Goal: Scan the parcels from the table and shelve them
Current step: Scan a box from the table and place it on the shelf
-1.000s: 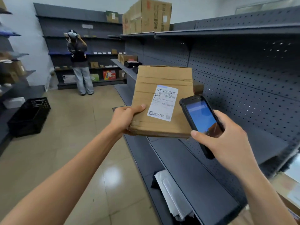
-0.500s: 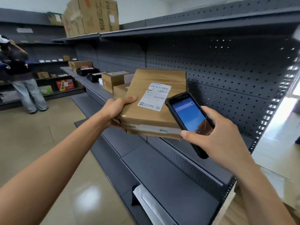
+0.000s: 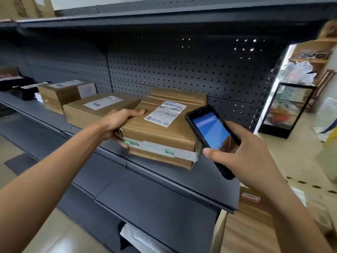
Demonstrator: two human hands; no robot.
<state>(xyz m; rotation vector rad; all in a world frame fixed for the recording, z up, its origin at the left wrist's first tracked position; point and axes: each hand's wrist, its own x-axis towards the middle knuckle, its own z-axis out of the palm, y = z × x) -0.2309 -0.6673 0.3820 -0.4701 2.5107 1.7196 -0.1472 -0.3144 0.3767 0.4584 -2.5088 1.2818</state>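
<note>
A brown cardboard parcel [image 3: 164, 130] with a white barcode label on top lies flat at the front of the dark grey middle shelf [image 3: 54, 121]. My left hand [image 3: 118, 125] grips its left end, thumb on top and fingers underneath. My right hand [image 3: 242, 154] holds a black handheld scanner [image 3: 209, 136] with a lit blue screen, just right of the parcel and above the shelf's front edge.
Two more labelled cardboard parcels [image 3: 98, 108] [image 3: 62, 92] sit left of it on the same shelf, with black packages [image 3: 16, 84] beyond. A pegboard back panel [image 3: 182, 70] rises behind. A lower shelf [image 3: 155, 203] juts out below. Boxes [image 3: 246, 225] stand at the right.
The parcel has gone from upright in the air to lying flat at the shelf, next to the other parcels. My view has swung right and closer to the shelf; the scanner stays beside the parcel.
</note>
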